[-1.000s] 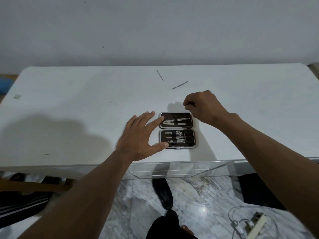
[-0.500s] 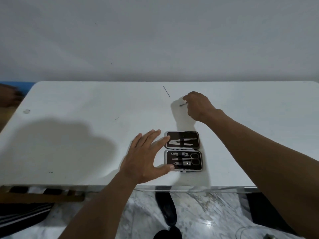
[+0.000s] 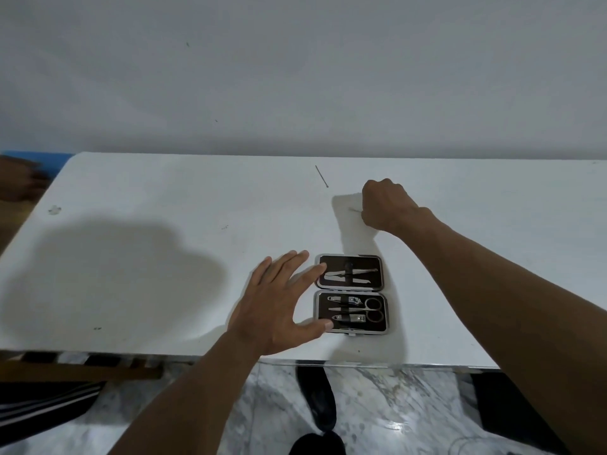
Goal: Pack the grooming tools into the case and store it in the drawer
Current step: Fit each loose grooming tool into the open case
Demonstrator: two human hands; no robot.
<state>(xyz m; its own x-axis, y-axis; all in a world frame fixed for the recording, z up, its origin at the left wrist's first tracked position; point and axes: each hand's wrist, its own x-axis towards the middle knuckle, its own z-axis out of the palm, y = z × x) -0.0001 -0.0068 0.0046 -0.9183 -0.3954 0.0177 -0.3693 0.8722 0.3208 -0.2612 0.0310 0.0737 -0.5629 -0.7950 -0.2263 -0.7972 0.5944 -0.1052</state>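
Observation:
A small dark grooming case (image 3: 350, 293) lies open near the front edge of the white table (image 3: 164, 257), with scissors, clippers and other metal tools strapped in both halves. My left hand (image 3: 279, 307) rests open against the case's left side, index finger and thumb touching its rim. My right hand (image 3: 387, 205) is farther back, fingers closed on a thin metal tool (image 3: 354, 210) whose tip sticks out to the left. Another thin metal pick (image 3: 322, 176) lies loose near the table's back edge.
A grey wall stands right behind the table. Below the front edge are a marble floor, a dark shoe (image 3: 317, 399) and a wooden bar (image 3: 82, 369) at left. Another person's blurred hand (image 3: 19, 178) shows at the far left.
My right hand reached from beside the case back to the thin tool and closed on it. The view tilted up. My left hand stayed by the case.

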